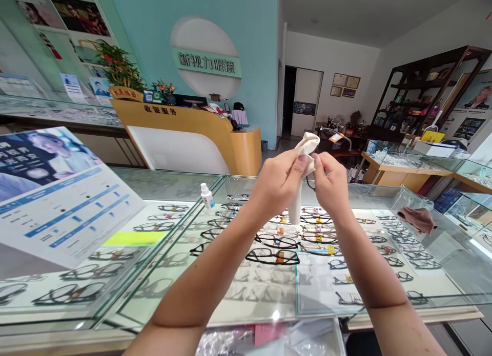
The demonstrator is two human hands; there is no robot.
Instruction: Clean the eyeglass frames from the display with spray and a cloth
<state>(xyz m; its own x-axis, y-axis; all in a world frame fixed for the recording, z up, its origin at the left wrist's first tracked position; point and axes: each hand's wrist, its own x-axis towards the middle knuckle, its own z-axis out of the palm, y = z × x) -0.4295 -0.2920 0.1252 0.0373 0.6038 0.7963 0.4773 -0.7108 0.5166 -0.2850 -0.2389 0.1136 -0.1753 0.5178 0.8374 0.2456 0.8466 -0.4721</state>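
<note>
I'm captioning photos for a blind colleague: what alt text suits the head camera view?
A person's left hand and right hand hold a pale cloth, a thin dark piece showing between them, above a glass display case. Rows of eyeglasses lie inside; a small white bottle stands on top.

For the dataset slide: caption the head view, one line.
Left hand gripping a cloth, right hand at its edge, over a glass case of eyeglasses, a white bottle on top.

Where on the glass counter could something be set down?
The glass countertop looks bare between the standing card and left forearm, and between the white bottle and brown cloth, below the cream cloth; eyeglasses seem to lie under the glass. Crowded: the drawer, holding plastic packaging.
</note>
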